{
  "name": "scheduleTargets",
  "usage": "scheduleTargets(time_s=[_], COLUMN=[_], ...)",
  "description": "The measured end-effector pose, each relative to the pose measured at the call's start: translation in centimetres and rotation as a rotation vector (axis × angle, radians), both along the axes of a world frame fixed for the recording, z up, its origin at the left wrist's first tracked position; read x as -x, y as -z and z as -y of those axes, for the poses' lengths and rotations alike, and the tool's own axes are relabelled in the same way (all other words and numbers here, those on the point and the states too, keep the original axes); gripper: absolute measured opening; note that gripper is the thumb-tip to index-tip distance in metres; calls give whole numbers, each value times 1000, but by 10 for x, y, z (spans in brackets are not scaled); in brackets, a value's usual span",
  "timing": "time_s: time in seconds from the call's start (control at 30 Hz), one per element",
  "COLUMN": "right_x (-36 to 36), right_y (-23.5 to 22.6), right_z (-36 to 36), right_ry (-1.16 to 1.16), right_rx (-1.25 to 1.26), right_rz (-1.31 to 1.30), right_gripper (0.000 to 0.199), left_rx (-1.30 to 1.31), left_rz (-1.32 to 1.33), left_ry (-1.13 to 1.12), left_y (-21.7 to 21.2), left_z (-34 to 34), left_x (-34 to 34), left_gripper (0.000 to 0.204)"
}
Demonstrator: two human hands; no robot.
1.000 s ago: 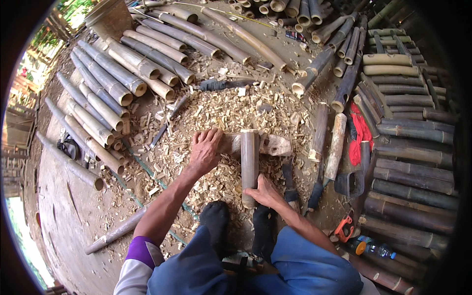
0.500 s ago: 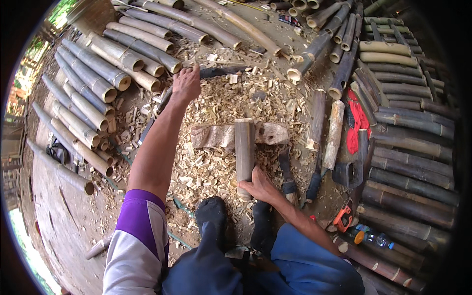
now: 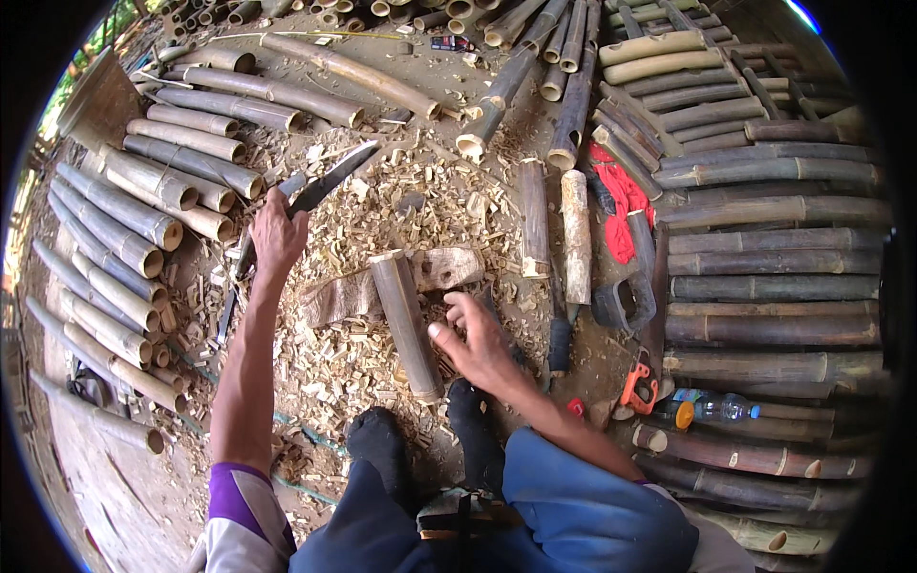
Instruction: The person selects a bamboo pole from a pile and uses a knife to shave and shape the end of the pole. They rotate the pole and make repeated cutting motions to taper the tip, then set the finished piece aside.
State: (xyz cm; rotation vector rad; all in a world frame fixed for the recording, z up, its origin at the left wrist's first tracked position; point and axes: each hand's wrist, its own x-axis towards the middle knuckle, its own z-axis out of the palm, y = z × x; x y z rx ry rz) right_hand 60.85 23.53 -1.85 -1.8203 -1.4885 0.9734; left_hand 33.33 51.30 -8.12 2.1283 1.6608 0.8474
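My left hand (image 3: 277,234) is closed around the handle of a machete (image 3: 334,179), whose dark blade points away to the right over the wood chips. In front of me a short bamboo section (image 3: 408,327) leans with its far end on a pale, rough wooden block (image 3: 339,298). The near end comes down by my feet. My right hand (image 3: 479,349) hovers just right of the bamboo, fingers spread and holding nothing. Its thumb is close to the bamboo; whether it touches cannot be told.
Bamboo poles (image 3: 124,224) lie stacked at the left, and more poles (image 3: 774,263) line the right. Wood chips (image 3: 334,353) cover the ground around the block. Near the right stack are an orange-handled saw (image 3: 638,387), a plastic bottle (image 3: 724,408) and a red cloth (image 3: 626,205).
My right hand has let go of the bamboo section, which now slants. My left hand has moved left and nearer, and the machete blade has come into sight. The whole view has shifted.
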Motion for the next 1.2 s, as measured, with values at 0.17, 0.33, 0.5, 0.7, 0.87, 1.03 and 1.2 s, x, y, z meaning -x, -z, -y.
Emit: scheduleTargets(time_s=[0.17, 0.33, 0.5, 0.7, 0.87, 1.03, 1.2], right_x=[-30, -54, -178, -132, -123, -121, -112], right_y=[-5, -4, 69, 45, 53, 61, 38], right_z=[-16, -41, -12, -41, -20, -17, -22], right_ry=[285, 539, 932, 677, 609, 592, 669], right_rx=[-31, -207, 93, 293, 120, 148, 186], right_rz=[-599, -989, 154, 531, 613, 385, 355], right_gripper=[93, 22, 32, 55, 80, 60, 57], left_rx=[482, 308, 567, 672, 649, 728, 827], left_rz=[588, 484, 512, 455, 448, 565, 671], left_ry=[241, 497, 257, 22, 27, 45, -115], left_y=[-78, -111, -74, -45, -39, -6, 13], left_z=[127, 242, 269, 303, 336, 365, 400], left_x=[-90, -122, -68, -5, 3, 18, 64], left_gripper=[20, 54, 26, 21, 23, 23, 23])
